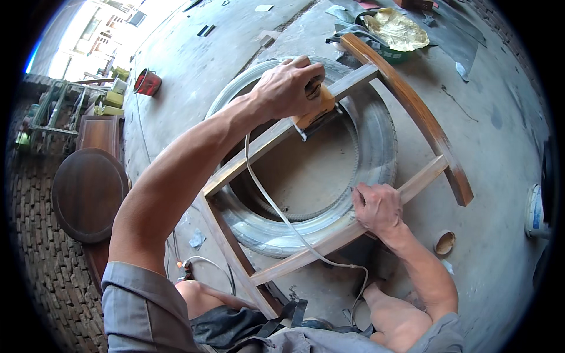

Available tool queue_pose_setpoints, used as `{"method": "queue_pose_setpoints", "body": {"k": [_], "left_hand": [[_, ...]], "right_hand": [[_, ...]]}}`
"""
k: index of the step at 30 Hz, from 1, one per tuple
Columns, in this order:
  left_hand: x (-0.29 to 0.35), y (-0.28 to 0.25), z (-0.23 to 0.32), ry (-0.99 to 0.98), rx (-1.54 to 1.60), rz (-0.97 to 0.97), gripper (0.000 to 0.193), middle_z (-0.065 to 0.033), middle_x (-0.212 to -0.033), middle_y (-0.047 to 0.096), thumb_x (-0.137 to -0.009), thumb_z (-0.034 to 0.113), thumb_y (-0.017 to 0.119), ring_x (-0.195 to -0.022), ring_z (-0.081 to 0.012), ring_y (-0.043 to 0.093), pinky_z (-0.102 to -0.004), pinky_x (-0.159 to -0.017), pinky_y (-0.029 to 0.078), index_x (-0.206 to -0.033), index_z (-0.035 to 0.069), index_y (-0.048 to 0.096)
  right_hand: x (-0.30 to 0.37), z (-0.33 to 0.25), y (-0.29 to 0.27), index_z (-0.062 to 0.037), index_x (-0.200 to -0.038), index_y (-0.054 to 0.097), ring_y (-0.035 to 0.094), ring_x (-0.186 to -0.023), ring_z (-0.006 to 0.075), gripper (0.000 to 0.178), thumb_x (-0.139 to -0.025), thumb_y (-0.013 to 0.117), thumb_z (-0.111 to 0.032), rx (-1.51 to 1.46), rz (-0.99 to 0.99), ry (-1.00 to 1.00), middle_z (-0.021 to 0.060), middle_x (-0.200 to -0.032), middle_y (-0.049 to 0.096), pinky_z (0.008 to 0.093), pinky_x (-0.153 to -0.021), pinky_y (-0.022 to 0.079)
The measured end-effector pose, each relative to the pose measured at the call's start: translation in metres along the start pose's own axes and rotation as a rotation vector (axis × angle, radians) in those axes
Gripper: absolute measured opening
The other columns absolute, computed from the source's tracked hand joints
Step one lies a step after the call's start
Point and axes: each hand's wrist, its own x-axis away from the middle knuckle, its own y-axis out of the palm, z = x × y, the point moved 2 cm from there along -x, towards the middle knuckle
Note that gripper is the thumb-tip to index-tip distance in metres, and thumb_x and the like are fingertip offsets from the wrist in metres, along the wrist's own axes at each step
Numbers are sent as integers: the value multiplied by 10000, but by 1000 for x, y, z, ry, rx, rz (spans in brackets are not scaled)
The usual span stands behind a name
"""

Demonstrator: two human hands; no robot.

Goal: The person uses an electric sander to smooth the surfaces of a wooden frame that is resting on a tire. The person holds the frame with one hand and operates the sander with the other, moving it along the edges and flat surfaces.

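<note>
A wooden chair-like frame (432, 170) lies across a grey, dusty tyre (376, 138) in front of me. Its curved piece (412, 106) on the right is brown and glossy over most of its length; the rails look pale and bare. My left hand (288, 88) is wrapped round an orange power sander (318, 112), which sits against the far rail. From near the sander, a white cord (265, 200) hangs down across the tyre and near rail toward my legs. My right hand (379, 209) grips the near rail (312, 253), its fingers curled over the wood.
A red bucket (147, 82) stands at the far left. Far right, crumpled gold sheeting (397, 29) sits in a green basin. At left is a dark oval wooden panel (89, 194); at the right edge, a white bucket (534, 212). A small round container (445, 242) lies near my right forearm.
</note>
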Motion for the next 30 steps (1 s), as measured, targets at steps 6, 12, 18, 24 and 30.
{"method": "queue_pose_setpoints", "body": {"k": [6,12,18,24,30], "left_hand": [[34,-14,5,-13,26,-12,401,-110,-1072,623,-788,249,792,-971,-359,661,-454,-813,565,-1127,121,619],[61,-25,-1,-95,51,-74,391,-102,-1079,615,-787,213,789,-996,-346,650,-440,-841,558,-1127,121,619],[17,-8,4,19,47,-4,403,-116,-1061,627,-773,213,794,-976,-363,656,-446,-821,557,-1122,109,620],[-51,14,8,22,12,14,425,-133,-1071,640,-766,275,785,-943,-386,672,-477,-810,560,-1127,121,620],[-60,16,14,-31,-23,22,424,-119,-1097,651,-779,322,763,-980,-384,682,-490,-807,564,-1143,144,636]], "right_hand": [[0,1,-1,-55,-749,661,661,-575,366,177,-878,714,-163,0,-5,0,177,-615,650,460,-585,535],[-3,-2,-3,-54,-737,647,663,-552,361,176,-871,719,-141,-28,-21,-2,172,-596,648,448,-571,536],[-3,-1,-3,-57,-734,632,664,-543,358,190,-875,720,-150,-21,-12,2,175,-591,643,454,-562,546],[-1,2,2,-68,-745,625,651,-541,362,185,-880,718,-155,10,-18,-6,161,-595,638,462,-552,534],[1,5,5,-63,-746,614,633,-536,346,205,-889,712,-173,-5,38,-58,148,-598,635,450,-551,515]]}}
